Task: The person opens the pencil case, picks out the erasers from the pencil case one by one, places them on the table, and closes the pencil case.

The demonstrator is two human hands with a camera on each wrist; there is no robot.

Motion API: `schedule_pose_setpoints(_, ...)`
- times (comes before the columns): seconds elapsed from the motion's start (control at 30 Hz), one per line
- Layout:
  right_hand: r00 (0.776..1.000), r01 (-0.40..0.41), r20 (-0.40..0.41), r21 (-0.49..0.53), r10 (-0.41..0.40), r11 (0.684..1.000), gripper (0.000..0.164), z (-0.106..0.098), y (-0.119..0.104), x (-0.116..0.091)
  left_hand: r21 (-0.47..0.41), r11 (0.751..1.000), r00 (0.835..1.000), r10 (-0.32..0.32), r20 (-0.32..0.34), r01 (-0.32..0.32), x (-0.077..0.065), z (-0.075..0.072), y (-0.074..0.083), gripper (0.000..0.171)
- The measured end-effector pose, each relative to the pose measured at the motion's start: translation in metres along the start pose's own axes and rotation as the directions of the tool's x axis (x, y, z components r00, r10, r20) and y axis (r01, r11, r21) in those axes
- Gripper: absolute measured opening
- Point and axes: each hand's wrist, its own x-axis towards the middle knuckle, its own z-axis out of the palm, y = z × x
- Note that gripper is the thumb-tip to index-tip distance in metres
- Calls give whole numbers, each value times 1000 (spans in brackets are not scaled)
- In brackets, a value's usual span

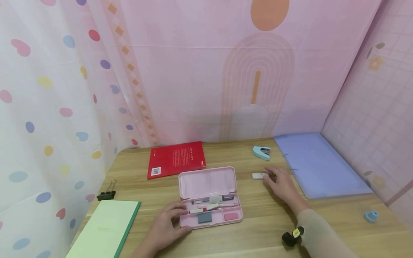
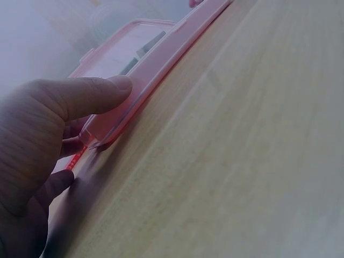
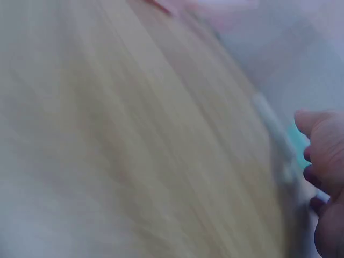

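the pink pencil case is on the desk in front of me, with its lid tipped back. my left hand holds its near left corner, thumb on the front and fingers round the side. my right hand is at the end of a small white block, apart from the case. i can't tell if i am pinching the block or just touching it.

i think i'm part way through. the lid is up and there are things in the case, but the white block is not in there.

now i count. in the case: one gray block, one pink block, one dark pen and some thin things that overlap too much to count. around it: one stapler, one red book, one green pad, one black clip, one blue folder and one little blue cone.
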Motion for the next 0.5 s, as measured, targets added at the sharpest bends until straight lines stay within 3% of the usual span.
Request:
schedule_pose_setpoints(0.1, 998, 47, 40, 36, -48, 998, 39, -3, -25, -8, 8, 1000, 1000, 2, 6, -2, 0, 1, 1, 45)
schedule_pose_setpoints(0.2, 978, 141, 150, 38, -145, 989, 35, -1, -55, -20, 30, 1000, 1000, 6, 14, -7, 0, 1, 2, 46)
schedule_pose_setpoints(0.33, 903, 322, 295, 14, -312, 946, 25, 9, -83, -34, 82, 996, 999, 18, 38, -21, 2, -2, 5, 48)
schedule_pose_setpoints(0.4, 864, 399, 334, 1, -376, 917, 22, 13, -89, -40, 113, 993, 998, 31, 58, -37, 3, -5, 8, 49)
schedule_pose_setpoints(0.5, 825, 462, 367, 1, -430, 887, 22, 18, -93, -45, 176, 982, 994, 45, 99, -62, 6, -8, 12, 53)
